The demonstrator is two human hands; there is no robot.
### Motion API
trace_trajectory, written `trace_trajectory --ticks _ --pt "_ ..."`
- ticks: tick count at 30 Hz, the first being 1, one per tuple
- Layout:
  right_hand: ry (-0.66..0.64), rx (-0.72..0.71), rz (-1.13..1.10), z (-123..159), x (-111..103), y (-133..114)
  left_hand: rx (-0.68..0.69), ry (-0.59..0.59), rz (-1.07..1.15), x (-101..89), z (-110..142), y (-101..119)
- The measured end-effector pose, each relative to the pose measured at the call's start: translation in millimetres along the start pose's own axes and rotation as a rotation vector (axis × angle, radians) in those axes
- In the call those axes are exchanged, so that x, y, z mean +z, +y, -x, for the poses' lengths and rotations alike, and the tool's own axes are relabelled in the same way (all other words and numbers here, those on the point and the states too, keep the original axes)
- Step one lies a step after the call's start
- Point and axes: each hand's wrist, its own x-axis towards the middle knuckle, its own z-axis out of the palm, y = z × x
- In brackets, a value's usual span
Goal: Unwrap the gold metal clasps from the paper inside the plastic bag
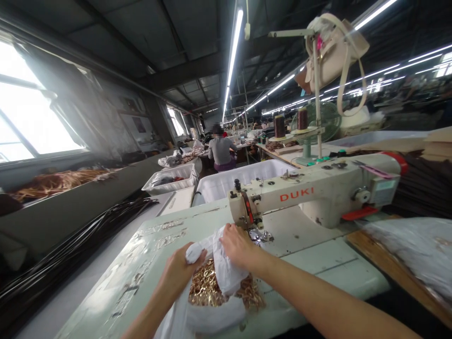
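Note:
A white plastic bag (219, 287) lies open on the pale green sewing table (120, 278), full of gold-coloured metal fittings (208, 292). My left hand (178, 275) grips the bunched white rim of the bag at its upper left. My right hand (240, 247) pinches the bag's upper edge, close to the needle area of the white DUKI sewing machine (314, 193). A few small metal pieces (261, 236) lie on the table just beyond my right fingers. The bag's lower part hangs toward the table's near edge.
Two thread cones (287, 121) stand on the machine's stand, beside a green fan (316, 122), with a beige handbag (332, 54) hanging above. White bins (240, 176) sit beyond the table. Black strips (70, 245) lie to the left. A seated person (221, 153) works farther back.

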Motion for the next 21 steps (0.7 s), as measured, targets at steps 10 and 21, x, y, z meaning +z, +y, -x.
trace_trajectory --ticks 10,21 --pt "-0.059 -0.156 -0.069 9 -2 -13 -0.103 -0.052 0.060 -1.3 -18 25" --pt "-0.149 -0.266 0.021 33 21 -12 -0.030 -0.074 -0.162 2.9 -48 17"
